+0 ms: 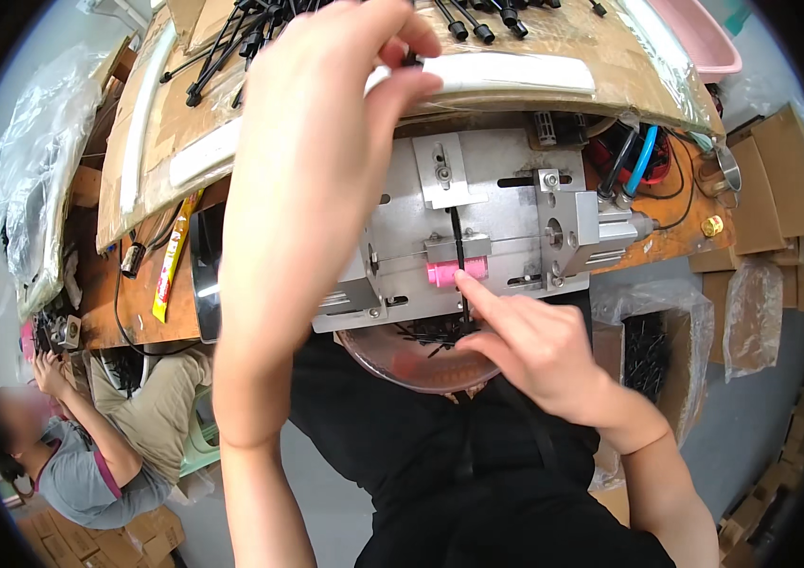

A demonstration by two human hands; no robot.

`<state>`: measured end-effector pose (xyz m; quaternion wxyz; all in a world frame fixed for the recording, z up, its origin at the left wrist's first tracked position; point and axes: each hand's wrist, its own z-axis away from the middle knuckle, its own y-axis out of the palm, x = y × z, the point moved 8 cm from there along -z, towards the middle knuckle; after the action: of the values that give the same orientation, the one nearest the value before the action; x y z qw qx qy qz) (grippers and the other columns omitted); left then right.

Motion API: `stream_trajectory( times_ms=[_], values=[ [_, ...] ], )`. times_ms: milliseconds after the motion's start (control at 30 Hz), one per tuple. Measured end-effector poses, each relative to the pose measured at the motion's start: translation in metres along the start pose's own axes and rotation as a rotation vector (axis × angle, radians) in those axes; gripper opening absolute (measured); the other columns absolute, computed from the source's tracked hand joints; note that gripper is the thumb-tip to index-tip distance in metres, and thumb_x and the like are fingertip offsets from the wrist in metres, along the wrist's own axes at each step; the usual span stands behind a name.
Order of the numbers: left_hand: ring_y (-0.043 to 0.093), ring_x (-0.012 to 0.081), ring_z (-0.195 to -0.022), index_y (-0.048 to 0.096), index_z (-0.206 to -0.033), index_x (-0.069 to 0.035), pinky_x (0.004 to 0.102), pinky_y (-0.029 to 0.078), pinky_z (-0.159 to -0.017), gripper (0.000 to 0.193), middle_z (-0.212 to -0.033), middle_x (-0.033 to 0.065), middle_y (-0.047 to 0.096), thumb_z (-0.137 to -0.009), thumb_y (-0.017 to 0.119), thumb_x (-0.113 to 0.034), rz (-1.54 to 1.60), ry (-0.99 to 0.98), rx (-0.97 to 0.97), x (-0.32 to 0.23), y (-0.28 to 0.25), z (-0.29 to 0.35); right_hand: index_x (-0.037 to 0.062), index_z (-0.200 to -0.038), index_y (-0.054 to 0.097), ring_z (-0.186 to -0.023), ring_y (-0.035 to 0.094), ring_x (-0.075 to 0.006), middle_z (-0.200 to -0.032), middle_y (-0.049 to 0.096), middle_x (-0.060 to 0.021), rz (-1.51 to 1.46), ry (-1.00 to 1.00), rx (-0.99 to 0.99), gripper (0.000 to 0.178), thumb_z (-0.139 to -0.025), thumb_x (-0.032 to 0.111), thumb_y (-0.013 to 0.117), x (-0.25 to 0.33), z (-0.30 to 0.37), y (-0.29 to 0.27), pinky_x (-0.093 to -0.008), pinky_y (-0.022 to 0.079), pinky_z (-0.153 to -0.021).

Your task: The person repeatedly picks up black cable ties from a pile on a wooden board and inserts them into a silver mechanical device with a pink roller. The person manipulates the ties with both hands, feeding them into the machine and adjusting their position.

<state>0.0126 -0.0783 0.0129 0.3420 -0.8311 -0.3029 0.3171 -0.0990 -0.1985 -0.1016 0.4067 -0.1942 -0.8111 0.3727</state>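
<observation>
A black rod [457,230] lies across a metal fixture [506,204], running over a pink block [441,274]. My right hand [539,350] has its index fingertip pressed on the rod at the block, while the thumb sits by the rod's lower end and the other fingers curl. My left hand [326,95] reaches over the front edge of a cardboard sheet [553,118]. Its thumb and fingers pinch a small black part [411,59], mostly hidden. Several black rods with thick ends [463,28] lie piled beyond it.
Below the fixture, a clear bowl [373,364] holds black pieces. Metal cylinders [600,232] flank the work spot. Blue and black hoses [643,156] run at the right, near a carton of black parts [648,355]. Another person [89,464] sits at the left.
</observation>
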Motion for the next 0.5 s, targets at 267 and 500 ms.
stream_trajectory(
  times_ms=[267, 500],
  values=[
    [0.053, 0.0204, -0.078, 0.052, -0.133, 0.011, 0.0319, 0.048, -0.075, 0.061, -0.090, 0.0089, 0.053, -0.075, 0.066, -0.001, -0.138, -0.060, 0.107, -0.067, 0.052, 0.136, -0.0012, -0.110, 0.066, -0.072, 0.065, -0.0133, -0.084, 0.069, -0.0100, 0.696, -0.451, -0.266, 0.023, -0.091, 0.013, 0.067, -0.053, -0.139, -0.115, -0.0227, 0.051, -0.059],
    [0.051, 0.0216, -0.083, 0.043, -0.140, 0.011, 0.0304, 0.048, -0.080, 0.070, -0.092, 0.0093, 0.049, -0.072, 0.061, 0.004, -0.141, -0.118, 0.225, -0.061, 0.093, 0.148, -0.0023, -0.107, 0.067, -0.070, 0.068, -0.0126, -0.082, 0.072, -0.0119, -0.237, -0.029, -0.145, 0.019, -0.096, 0.011, 0.061, -0.066, -0.178, -0.159, -0.0172, 0.046, -0.049]
  ],
)
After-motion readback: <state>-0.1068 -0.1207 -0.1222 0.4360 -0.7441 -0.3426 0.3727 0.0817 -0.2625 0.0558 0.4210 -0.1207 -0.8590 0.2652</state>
